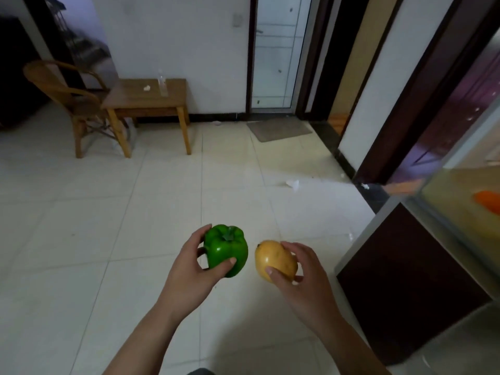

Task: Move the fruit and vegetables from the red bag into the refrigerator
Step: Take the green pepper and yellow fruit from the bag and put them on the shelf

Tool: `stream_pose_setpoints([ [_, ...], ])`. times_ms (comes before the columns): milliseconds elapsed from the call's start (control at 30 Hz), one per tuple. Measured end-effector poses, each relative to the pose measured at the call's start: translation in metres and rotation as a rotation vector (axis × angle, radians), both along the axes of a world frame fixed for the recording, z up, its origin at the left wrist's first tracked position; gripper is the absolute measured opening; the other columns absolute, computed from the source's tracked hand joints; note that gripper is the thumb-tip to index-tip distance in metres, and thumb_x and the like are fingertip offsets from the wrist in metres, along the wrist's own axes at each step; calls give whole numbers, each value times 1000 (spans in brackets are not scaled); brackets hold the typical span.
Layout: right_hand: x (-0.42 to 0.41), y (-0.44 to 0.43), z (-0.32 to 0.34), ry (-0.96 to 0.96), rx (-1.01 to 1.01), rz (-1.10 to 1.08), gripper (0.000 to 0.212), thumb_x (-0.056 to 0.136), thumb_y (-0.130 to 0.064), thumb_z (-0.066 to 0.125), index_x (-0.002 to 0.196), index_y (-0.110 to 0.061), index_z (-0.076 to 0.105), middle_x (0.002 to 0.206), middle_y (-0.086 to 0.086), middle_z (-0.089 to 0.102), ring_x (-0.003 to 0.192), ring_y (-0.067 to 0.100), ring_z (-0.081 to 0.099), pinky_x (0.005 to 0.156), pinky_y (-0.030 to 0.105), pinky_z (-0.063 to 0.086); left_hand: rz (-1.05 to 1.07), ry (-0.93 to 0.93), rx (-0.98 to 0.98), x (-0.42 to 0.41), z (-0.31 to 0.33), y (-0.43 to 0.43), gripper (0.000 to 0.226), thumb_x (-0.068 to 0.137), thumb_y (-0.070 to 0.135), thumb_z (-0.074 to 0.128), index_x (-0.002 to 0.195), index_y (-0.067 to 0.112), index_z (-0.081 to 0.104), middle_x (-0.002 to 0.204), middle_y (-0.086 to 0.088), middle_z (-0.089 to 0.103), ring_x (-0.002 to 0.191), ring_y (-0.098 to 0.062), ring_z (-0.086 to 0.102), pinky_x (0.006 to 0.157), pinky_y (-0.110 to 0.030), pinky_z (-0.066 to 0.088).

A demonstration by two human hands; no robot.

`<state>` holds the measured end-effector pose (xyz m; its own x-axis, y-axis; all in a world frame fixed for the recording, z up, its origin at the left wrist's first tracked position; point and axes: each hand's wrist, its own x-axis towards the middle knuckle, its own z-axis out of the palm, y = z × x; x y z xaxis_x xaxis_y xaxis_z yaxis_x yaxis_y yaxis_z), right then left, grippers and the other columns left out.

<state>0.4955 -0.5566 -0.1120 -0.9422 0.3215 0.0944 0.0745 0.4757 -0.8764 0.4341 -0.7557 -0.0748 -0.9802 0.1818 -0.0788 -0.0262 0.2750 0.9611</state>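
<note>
Holding a green pepper (226, 249) in the left hand (189, 269): thumb across the near face, fingers curled round the back, stem end up. Holding a yellow mango (274, 259) in the right hand (305, 277): thumb on the near end, fingers wrapped over the far side. Both carried above floor tile, left of the refrigerator (405, 280), close together but apart. No sight of the red bag.

Relative to the refrigerator: mango nearer, pepper further left, so right hand the closer of the two. Mango's long axis slantwise, with the lower end pointing right toward the refrigerator. Up and right of the mango, inside the refrigerator, a clear shelf (446, 212) bearing an orange item (488, 203); likely a carrot, too blurred to confirm.

Judged step: carrying, nothing placed yet from these two hands. Next move probably a reach right and upward, mango first, pepper following across. Possible trouble: smooth skins in one-handed grips, and crossing arms at the opening.
</note>
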Motion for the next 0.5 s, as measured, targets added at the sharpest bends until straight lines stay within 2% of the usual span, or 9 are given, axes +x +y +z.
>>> stream_pose_setpoints([
  [100, -41, 23, 8, 26, -25, -65, 50, 74, -32, 76, 116, -38, 51, 114, -32, 44, 107, -17, 41, 79, 24, 53, -48, 39, -8, -47, 7, 31, 71, 73, 17, 77, 133, 28, 41, 125, 12, 50, 100, 4, 50, 59, -3, 45],
  [200, -76, 56, 9, 42, -55, -137, 49, 73, -32, 76, 115, -37, 51, 112, -31, 46, 104, -18, 44, 74, 18, 52, -134, 48, -23, -97, 5, 77, 72, 73, 20, 77, 133, 31, 40, 125, 14, 49, 99, 5, 50, 62, -8, 47],
  [300, -105, 103, 9, 43, -25, -217, 49, 75, -29, 75, 118, -31, 52, 114, -22, 51, 105, -12, 48, 73, 12, 47, -237, 58, -28, -144, 1, 134, 73, 74, 22, 77, 135, 31, 38, 126, 15, 47, 106, -4, 51, 71, -11, 44],
  [367, -128, 139, 13, 38, 2, -290, 49, 76, -25, 75, 119, -29, 52, 114, -16, 52, 104, -2, 53, 76, 9, 46, -302, 73, -33, -179, 3, 179, 75, 74, 22, 76, 137, 29, 36, 130, 13, 45, 110, -8, 48, 81, -17, 43],
  [433, -144, 175, 17, 49, -11, -382, 49, 77, -23, 75, 119, -32, 51, 114, -18, 51, 104, 5, 55, 85, 20, 51, -394, 102, -24, -213, 3, 226, 76, 75, 23, 76, 139, 27, 35, 135, 8, 44, 111, -10, 47, 85, -24, 43],
  [500, -147, 205, 23, 40, -20, -489, 48, 77, -27, 74, 119, -33, 53, 116, -22, 49, 106, 3, 54, 92, 32, 50, -520, 107, -15, -236, 5, 274, 76, 75, 23, 75, 139, 25, 34, 138, 4, 44, 111, -10, 46, 86, -25, 44],
])
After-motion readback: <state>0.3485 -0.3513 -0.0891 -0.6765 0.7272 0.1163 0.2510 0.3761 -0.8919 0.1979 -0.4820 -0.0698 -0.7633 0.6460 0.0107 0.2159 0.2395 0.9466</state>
